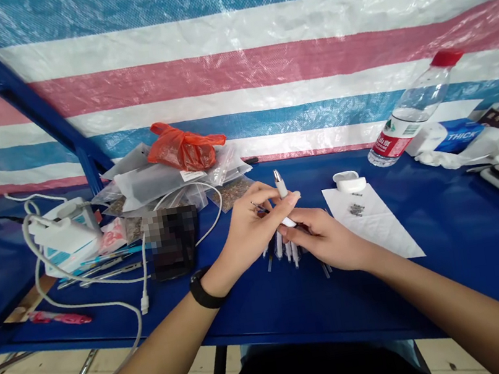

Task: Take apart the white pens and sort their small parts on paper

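Note:
Both hands meet in the middle of the head view, around a white pen barrel (281,188) with a silver cone tip pointing up. My left hand (253,227) is closed on the barrel, thumb across it, and a thin dark piece shows between its fingers. My right hand (327,241) pinches the barrel's lower end; its fingertips are partly hidden. Beneath the hands lie several slim white and clear tubes (289,253). To the right, a white paper sheet (389,225) bears several small metal pieces (357,209), with an open white earbud-like case (351,182) at its top edge.
Left are a dark phone (187,240), white cables (129,305), a white charger (67,239), tweezers (115,273) and a pink pen (60,317). Plastic bags and a red bag (185,149) lie behind. A water bottle (411,113) and tissue pack (460,135) stand right.

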A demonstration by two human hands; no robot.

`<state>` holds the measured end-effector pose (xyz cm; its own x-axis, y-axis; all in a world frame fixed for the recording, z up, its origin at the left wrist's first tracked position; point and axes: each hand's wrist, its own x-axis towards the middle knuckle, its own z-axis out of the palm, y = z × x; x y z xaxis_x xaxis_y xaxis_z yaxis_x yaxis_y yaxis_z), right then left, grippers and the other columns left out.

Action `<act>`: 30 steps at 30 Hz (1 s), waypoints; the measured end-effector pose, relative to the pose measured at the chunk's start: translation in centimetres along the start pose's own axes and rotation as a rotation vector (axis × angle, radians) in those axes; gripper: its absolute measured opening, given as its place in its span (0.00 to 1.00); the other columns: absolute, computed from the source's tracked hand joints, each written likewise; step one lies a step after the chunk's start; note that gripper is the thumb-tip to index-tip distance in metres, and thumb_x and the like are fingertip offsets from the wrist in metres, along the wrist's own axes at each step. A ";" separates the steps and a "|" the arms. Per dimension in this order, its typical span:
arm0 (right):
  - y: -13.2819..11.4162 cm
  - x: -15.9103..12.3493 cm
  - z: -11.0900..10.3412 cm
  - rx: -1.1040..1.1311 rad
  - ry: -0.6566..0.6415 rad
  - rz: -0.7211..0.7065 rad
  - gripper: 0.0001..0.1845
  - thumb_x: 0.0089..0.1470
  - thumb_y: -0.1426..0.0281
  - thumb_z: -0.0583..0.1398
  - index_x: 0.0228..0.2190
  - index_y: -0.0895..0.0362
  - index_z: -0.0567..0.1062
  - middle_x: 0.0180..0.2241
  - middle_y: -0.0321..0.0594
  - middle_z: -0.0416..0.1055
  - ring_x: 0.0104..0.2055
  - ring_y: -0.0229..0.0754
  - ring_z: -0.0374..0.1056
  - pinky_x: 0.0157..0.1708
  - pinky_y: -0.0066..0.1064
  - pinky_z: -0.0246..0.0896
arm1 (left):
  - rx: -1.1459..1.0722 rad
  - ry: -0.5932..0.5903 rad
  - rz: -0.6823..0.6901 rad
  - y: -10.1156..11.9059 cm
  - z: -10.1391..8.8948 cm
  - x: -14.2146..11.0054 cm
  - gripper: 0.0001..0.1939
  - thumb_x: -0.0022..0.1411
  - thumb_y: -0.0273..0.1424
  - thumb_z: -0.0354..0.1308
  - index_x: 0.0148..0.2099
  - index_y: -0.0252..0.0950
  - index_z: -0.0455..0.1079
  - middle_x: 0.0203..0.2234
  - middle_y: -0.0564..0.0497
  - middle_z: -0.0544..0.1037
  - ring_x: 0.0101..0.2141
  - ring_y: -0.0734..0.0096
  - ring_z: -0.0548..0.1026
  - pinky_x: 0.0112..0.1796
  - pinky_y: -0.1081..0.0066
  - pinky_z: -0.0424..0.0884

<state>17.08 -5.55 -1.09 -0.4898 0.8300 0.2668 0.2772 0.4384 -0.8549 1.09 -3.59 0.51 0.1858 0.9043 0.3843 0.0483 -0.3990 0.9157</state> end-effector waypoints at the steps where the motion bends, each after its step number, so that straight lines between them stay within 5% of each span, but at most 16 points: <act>1: -0.1 0.0 0.1 0.007 0.012 0.001 0.15 0.66 0.67 0.55 0.26 0.56 0.66 0.23 0.30 0.59 0.23 0.34 0.52 0.24 0.27 0.48 | -0.024 0.009 0.023 0.0 0.0 0.0 0.09 0.60 0.37 0.68 0.30 0.38 0.81 0.29 0.52 0.73 0.27 0.75 0.69 0.27 0.73 0.65; 7: -0.8 -0.3 0.3 0.140 -0.003 0.047 0.14 0.68 0.64 0.55 0.40 0.58 0.78 0.27 0.34 0.69 0.26 0.35 0.63 0.27 0.26 0.56 | -0.440 0.146 0.060 1.0 -0.6 0.3 0.14 0.62 0.43 0.66 0.33 0.38 0.78 0.37 0.49 0.77 0.36 0.69 0.76 0.36 0.71 0.74; 14: -0.5 -0.4 0.7 0.220 -0.028 0.109 0.16 0.69 0.63 0.53 0.45 0.59 0.77 0.25 0.34 0.69 0.25 0.34 0.65 0.26 0.26 0.59 | -0.528 0.325 0.062 1.8 -2.5 1.1 0.09 0.66 0.39 0.63 0.37 0.39 0.75 0.22 0.55 0.69 0.23 0.73 0.70 0.28 0.70 0.73; 18: -0.6 -0.5 1.0 0.296 0.006 0.103 0.15 0.70 0.61 0.52 0.42 0.57 0.72 0.25 0.32 0.67 0.23 0.34 0.64 0.25 0.26 0.60 | -0.471 0.216 -0.037 0.8 -1.9 1.2 0.05 0.65 0.33 0.61 0.43 0.40 0.71 0.20 0.58 0.69 0.18 0.74 0.68 0.23 0.72 0.68; 23: -0.6 -0.6 1.0 0.207 0.068 0.099 0.17 0.70 0.58 0.51 0.31 0.54 0.64 0.22 0.30 0.65 0.23 0.33 0.61 0.25 0.27 0.57 | -0.429 0.065 -0.182 0.3 -0.3 0.2 0.03 0.55 0.25 0.56 0.30 0.38 0.64 0.16 0.61 0.59 0.15 0.81 0.56 0.20 0.77 0.58; 27: -0.3 -0.5 0.8 0.214 0.099 0.105 0.19 0.70 0.56 0.51 0.30 0.54 0.62 0.21 0.28 0.61 0.22 0.33 0.58 0.26 0.28 0.56 | -0.323 -0.055 -0.152 0.0 0.2 -0.3 0.05 0.57 0.32 0.62 0.36 0.37 0.74 0.16 0.62 0.53 0.17 0.80 0.50 0.20 0.76 0.51; 30: 0.1 -0.5 0.9 0.249 0.110 0.099 0.18 0.69 0.54 0.51 0.33 0.54 0.64 0.22 0.27 0.60 0.22 0.33 0.56 0.25 0.28 0.56 | -0.139 -0.014 -0.118 -0.2 0.4 -0.4 0.10 0.57 0.38 0.68 0.34 0.36 0.78 0.17 0.60 0.56 0.19 0.79 0.54 0.21 0.74 0.50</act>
<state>16.55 -6.21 -1.71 -0.3737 0.9031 0.2116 0.1015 0.2666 -0.9585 1.38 -3.89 0.11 0.2008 0.9411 0.2721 -0.0656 -0.2643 0.9622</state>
